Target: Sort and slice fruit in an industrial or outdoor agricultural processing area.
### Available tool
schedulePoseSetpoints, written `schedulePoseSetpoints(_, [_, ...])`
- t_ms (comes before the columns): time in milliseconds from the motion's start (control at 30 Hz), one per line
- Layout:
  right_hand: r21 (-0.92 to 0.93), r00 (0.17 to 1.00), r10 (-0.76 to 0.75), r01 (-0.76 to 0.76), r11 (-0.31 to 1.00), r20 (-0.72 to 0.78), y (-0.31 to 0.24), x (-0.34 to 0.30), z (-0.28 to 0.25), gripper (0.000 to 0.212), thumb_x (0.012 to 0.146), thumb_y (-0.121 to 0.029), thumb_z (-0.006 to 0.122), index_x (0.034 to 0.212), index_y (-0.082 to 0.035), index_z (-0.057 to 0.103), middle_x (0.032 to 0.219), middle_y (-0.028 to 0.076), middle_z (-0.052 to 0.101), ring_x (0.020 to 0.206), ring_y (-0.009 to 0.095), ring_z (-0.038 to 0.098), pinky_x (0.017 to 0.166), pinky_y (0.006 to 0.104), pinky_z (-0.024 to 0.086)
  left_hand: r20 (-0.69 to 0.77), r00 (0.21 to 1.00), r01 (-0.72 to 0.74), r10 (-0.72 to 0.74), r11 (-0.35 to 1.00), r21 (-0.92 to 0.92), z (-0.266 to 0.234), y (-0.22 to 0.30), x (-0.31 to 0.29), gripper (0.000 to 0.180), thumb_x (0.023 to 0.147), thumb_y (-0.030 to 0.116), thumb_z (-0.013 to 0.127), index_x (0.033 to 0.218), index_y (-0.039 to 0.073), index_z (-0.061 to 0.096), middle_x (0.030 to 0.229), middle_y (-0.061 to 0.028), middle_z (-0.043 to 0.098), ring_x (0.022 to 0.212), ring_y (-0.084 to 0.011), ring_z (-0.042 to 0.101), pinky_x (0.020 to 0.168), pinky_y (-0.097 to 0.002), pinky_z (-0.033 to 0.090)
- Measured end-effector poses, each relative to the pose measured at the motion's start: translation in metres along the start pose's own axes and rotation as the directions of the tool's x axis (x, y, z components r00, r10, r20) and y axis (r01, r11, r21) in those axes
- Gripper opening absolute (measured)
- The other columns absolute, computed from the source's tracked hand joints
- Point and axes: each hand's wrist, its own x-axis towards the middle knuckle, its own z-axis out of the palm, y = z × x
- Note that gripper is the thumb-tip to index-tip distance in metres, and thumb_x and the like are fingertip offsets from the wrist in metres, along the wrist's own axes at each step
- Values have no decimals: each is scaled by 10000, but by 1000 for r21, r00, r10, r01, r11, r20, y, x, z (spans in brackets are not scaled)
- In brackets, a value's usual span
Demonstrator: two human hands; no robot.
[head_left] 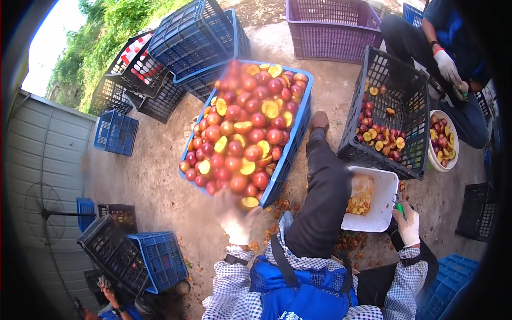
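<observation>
A blue crate [306,114] heaped with red plums [233,112], some cut to show yellow flesh, stands in front of me. At its near edge is my white-gloved left hand [234,220], thumb spread away from the slightly blurred fingers, with nothing visible in it. My gloved right hand [409,226] is closed around a small tool with a green handle [399,208]; the kind of its tip is unclear. That tool is over the right rim of a white tub [376,213] holding yellow-orange fruit scraps [360,202].
Right of my outstretched leg, a black crate [397,96] holds cut plums, with a white bucket [452,138] of halves beside it. A gloved co-worker [448,66] sits there. Stacked crates [186,42], a purple crate [335,34] and a fan [45,213] stand around. Scraps litter the floor.
</observation>
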Motion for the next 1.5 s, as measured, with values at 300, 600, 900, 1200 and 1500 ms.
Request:
schedulePoseSetpoints(300, [46, 996, 79, -80, 996, 36, -16, 2, -5, 194, 877, -157, 664, 973, 10, 640, 816, 221, 661, 747, 368, 666, 672, 406, 494, -36, 996, -80, 78, 995, -57, -6, -7, -25, 481, 624, 284, 880, 1028, 117, 679, 1056, -102, 650, 1033, -346, 584, 913, -507, 445])
schedulePoseSetpoints(600, [-3, 994, 77, -77, 997, 84, -12, 1, 5, 244, 870, -167, 669, 1027, 18, 644, 847, 229, 677, 802, 377, 684, 701, 406, 506, 48, 997, 58, -53, 993, -100, -4, 8, -27, 473, 694, 240, 869, 1095, 115, 652, 1049, -101, 654, 931, -336, 615, 838, -461, 482])
schedulePoseSetpoints(900, [29, 998, 35, -37, 999, 56, -13, 0, 9, 225, 855, -172, 655, 916, 36, 598, 782, 242, 585, 731, 396, 596, 654, 432, 441, 343, 895, 430, -286, 760, -488, -5, 1, -14, 305, 831, 84, 770, 1102, 34, 639, 926, -60, 663, 842, -175, 620, 749, -327, 509])
schedulePoseSetpoints(1200, [30, 991, 83, -87, 996, 103, -11, -2, 14, 226, 853, -174, 661, 924, 36, 615, 767, 235, 601, 713, 396, 605, 646, 427, 451, 242, 818, 561, -522, 633, -533, -2, -9, -18, 411, 782, 72, 827, 1135, 7, 626, 916, -77, 665, 743, -123, 611, 677, -278, 527])
schedulePoseSetpoints(1500, [-23, 980, 130, -127, 992, 151, -9, -4, 13, 294, 859, -217, 695, 1046, 7, 656, 860, 236, 675, 812, 393, 676, 711, 414, 507, 72, 997, 38, -26, 984, -175, 5, 2, -16, 483, 696, 107, 862, 1126, 48, 648, 1009, -110, 627, 705, -223, 612, 676, -347, 527])
